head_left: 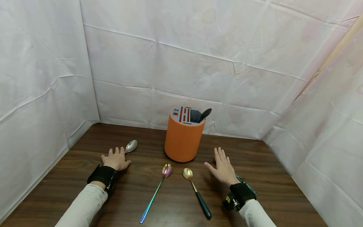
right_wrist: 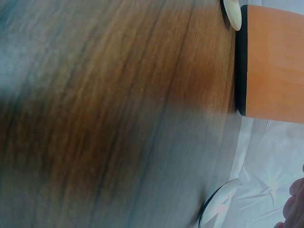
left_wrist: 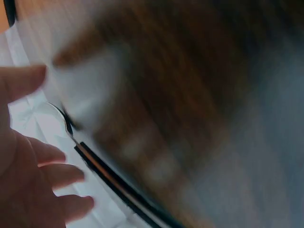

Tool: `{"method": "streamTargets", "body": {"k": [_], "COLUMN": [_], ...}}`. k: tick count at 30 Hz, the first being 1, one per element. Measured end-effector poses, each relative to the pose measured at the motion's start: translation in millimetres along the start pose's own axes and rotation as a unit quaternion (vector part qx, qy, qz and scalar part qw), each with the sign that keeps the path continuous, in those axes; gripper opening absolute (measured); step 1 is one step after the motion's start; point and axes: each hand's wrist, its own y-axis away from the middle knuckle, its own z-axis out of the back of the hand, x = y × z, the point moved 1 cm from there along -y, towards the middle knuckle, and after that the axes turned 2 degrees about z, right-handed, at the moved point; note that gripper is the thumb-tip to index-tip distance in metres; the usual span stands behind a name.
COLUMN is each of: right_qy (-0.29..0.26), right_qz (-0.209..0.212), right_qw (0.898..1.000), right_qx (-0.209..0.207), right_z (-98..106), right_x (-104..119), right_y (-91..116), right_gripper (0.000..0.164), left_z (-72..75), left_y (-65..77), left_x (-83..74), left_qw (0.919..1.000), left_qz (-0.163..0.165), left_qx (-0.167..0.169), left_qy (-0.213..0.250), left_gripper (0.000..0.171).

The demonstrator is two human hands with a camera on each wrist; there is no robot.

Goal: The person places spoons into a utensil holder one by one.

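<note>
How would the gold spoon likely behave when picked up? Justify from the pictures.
The gold spoon is probably stiff: its shaft looks metallic. Its glossy dark handle may feel slippery. That long, thick handle might outweigh the bowl.

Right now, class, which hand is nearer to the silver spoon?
Left. The left hand is close beside the silver spoon; the right hand is well off to its right.

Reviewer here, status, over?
Left hand at silver-bowled spoon, fingers spread. Right hand fingers extended. Iridescent spoon, dark-handled gold spoon between hands; no obstruction visible.
</note>
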Motion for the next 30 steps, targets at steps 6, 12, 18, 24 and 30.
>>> {"method": "streamTargets", "body": {"k": [6, 12, 18, 24, 30], "right_qy": [0.001, 0.004, 0.006, 0.005, -0.005], "right_qz": [-0.008, -0.011, -0.009, -0.005, -0.003], "right_qw": [1.000, 1.000, 1.000, 1.000, 0.999], "right_qx": [0.011, 0.023, 0.026, 0.030, 0.038], "right_z": [1, -2, -5, -6, -6], "right_x": [-1, -4, -6, -5, -2], "right_y": [1, 1, 2, 4, 6], "right_gripper": [0.086, 0.087, 0.088, 0.088, 0.086], "left_z": [3.2, 2.9, 1.5, 1.6, 0.0], "left_y": [-1.2, -2.5, -3.6, -2.8, 0.1], "left_x": [-5.1, -3.6, -3.1, -5.0, -10.5], "left_qw": [0.9998, 0.9998, 0.9992, 0.9994, 0.9994], "left_qz": [0.011, 0.003, 0.002, 0.005, -0.018], "left_qx": [0.007, -0.018, -0.039, -0.033, -0.027], "left_qy": [-0.013, -0.012, 0.006, 0.013, 0.011], "left_gripper": [0.049, 0.025, 0.020, 0.020, 0.017]}}
